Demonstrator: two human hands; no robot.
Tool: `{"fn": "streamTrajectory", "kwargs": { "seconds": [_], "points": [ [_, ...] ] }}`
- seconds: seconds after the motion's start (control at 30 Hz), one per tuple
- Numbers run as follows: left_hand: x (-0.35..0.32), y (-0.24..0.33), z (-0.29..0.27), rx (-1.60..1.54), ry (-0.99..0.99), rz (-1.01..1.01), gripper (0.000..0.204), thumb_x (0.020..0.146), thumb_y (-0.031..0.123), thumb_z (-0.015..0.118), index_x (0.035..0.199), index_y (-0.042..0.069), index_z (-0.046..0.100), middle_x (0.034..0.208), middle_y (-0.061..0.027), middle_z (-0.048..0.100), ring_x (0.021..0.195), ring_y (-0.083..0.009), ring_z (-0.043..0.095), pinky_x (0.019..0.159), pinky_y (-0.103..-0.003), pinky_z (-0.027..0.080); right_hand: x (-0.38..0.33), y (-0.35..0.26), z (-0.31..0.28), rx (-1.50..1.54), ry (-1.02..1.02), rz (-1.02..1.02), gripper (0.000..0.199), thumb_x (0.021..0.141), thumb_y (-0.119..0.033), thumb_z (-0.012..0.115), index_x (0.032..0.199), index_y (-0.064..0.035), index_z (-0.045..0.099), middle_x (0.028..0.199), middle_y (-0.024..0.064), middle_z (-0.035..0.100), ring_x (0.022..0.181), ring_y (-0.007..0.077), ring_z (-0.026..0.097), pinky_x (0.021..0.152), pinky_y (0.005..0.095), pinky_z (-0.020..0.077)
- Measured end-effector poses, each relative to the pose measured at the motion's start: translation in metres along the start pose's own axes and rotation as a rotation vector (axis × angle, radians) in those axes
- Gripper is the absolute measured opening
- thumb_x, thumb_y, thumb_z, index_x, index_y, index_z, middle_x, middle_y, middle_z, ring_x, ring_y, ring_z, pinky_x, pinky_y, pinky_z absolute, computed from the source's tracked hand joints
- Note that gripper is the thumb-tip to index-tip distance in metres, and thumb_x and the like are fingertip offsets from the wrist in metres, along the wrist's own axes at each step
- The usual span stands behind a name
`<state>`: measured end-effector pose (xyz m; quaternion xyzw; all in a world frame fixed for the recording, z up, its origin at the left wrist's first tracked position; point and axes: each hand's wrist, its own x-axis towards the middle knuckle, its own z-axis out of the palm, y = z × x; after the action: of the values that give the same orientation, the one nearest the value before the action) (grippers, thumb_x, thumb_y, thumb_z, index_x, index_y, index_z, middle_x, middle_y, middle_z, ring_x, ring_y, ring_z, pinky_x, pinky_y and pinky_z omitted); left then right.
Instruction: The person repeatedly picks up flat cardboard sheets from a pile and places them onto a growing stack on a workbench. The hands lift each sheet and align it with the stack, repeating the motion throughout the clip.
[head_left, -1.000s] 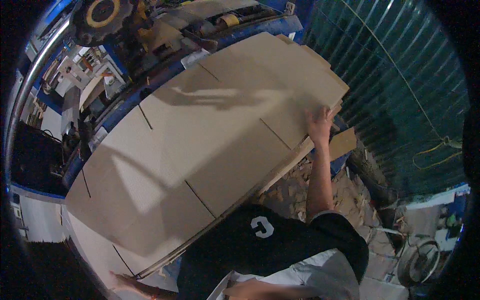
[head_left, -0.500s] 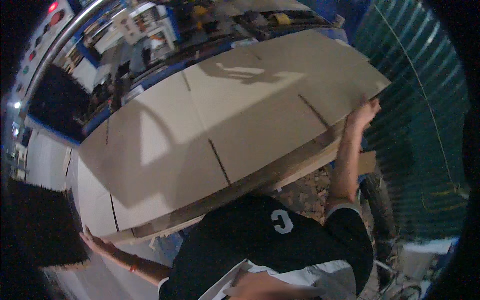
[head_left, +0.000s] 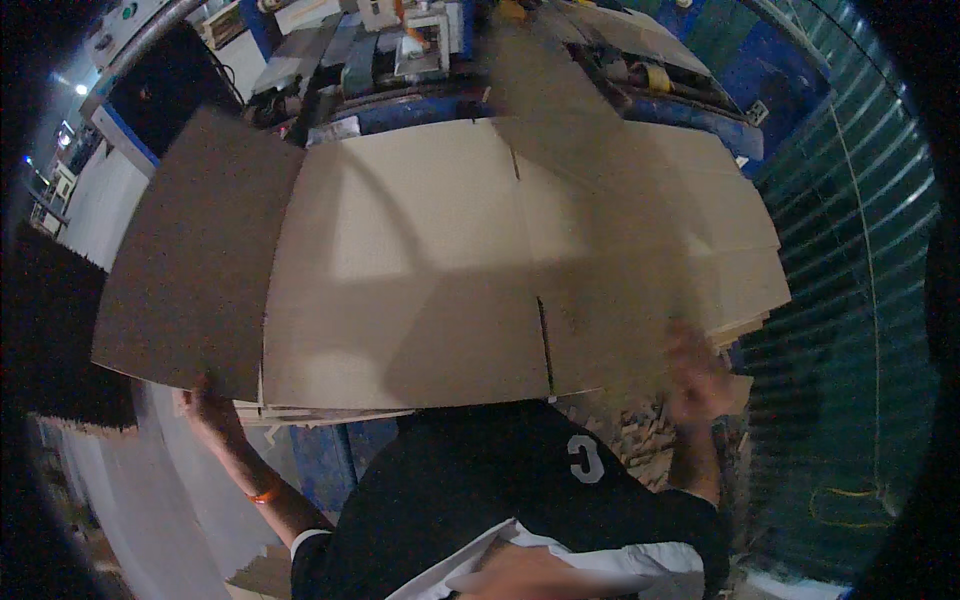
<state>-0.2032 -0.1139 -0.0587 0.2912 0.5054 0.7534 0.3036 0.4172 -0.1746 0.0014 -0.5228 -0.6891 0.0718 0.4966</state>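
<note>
Cardboard sheet (head_left: 440, 260) swung flatter, btwn left hand (head_left: 205, 410), right hand (head_left: 695, 375)

Box-making workshop: stacked flat cardboard sheets (head_left: 430, 270), blue machinery (head_left: 420, 60) behind.

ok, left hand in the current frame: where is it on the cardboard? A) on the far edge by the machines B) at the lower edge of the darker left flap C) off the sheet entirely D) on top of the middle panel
B: the left hand sits at the lower edge of the darker left flap of the cardboard sheet, fingers under it; the right hand is blurred at the sheet's lower right edge.
</note>
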Motion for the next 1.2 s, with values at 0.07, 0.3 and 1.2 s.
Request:
{"fn": "streamTrajectory", "kwargs": {
  "seconds": [0.07, 0.3, 1.2],
  "points": [
    [-0.046, 0.001, 0.042, 0.225, 0.125, 0.056, 0.022, 0.082, 0.003, 0.057, 0.104, -0.001, 0.055, 0.109, -0.0087, 0.055, 0.098, -0.0176, 0.052, 0.086, -0.031, 0.042, -0.002, 0.009, 0.024, -0.265, -0.427, -0.352, 0.034, 0.078, -0.019, 0.061, 0.111, -0.0162, 0.06, 0.123, 0.0041, 0.055, 0.116, 0.0232, 0.049, 0.095, 0.0424, 0.0397],
    [-0.083, 0.012, 0.149, 1.319, -1.135, 0.675, 0.044, 0.077, 0.011, 0.056, 0.121, 0.015, 0.055, 0.135, -0.0074, 0.044, 0.128, -0.0281, 0.036, 0.108, -0.042, 0.023, 0.022, 0.015, 0.064, -0.24, -0.615, -0.408, 0.026, 0.079, -0.012, 0.058, 0.104, -0.0156, 0.064, 0.114, 0.0001, 0.061, 0.11, 0.0234, 0.055, 0.096, 0.0405, 0.0415],
    [0.067, -0.072, 0.296, 1.108, -0.664, 1.014, 0.067, 0.075, 0.009, 0.065, 0.132, -0.002, 0.032, 0.13, -0.0225, 0.04, 0.122, -0.0372, 0.037, 0.101, -0.042, 0.03, 0.183, 0.146, 0.145, -0.89, -0.295, -0.015, 0.06, 0.083, -0.045, 0.054, 0.134, -0.0165, 0.038, 0.139, 0.0133, 0.033, 0.127, 0.0348, 0.031, 0.106, 0.0441, 0.0228]
  ]
}}
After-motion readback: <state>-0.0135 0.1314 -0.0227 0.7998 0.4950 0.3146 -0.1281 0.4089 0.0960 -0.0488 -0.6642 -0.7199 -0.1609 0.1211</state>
